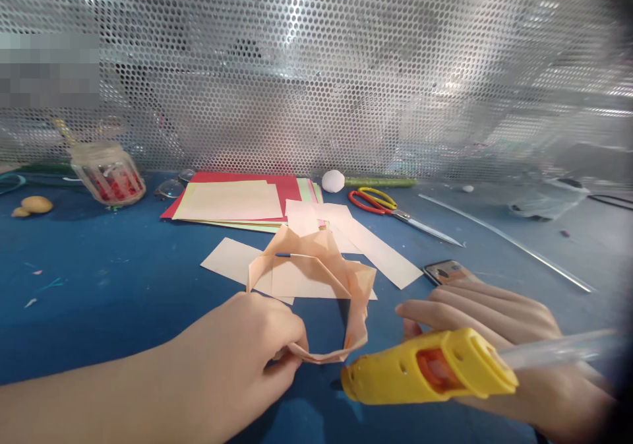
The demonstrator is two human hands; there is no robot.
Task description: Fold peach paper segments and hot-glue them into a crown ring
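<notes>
A peach folded paper ring [316,279] stands on the blue table [109,285] in front of me. My left hand [247,358] is closed, pinching the ring's near edge between thumb and fingers. My right hand [499,332] holds a yellow glue gun [425,368] with a clear glue stick out its back; the fingers stretch forward beside it. The gun's nozzle points left, close to the ring's near right corner.
Behind the ring lie loose peach paper strips [370,246] and a stack of coloured sheets [232,203]. Red-and-yellow scissors [390,210], a white ball [333,181], a glass jar [109,173], a phone [448,271] and a long clear stick [504,241] lie about. A perforated metal screen [316,68] backs the table.
</notes>
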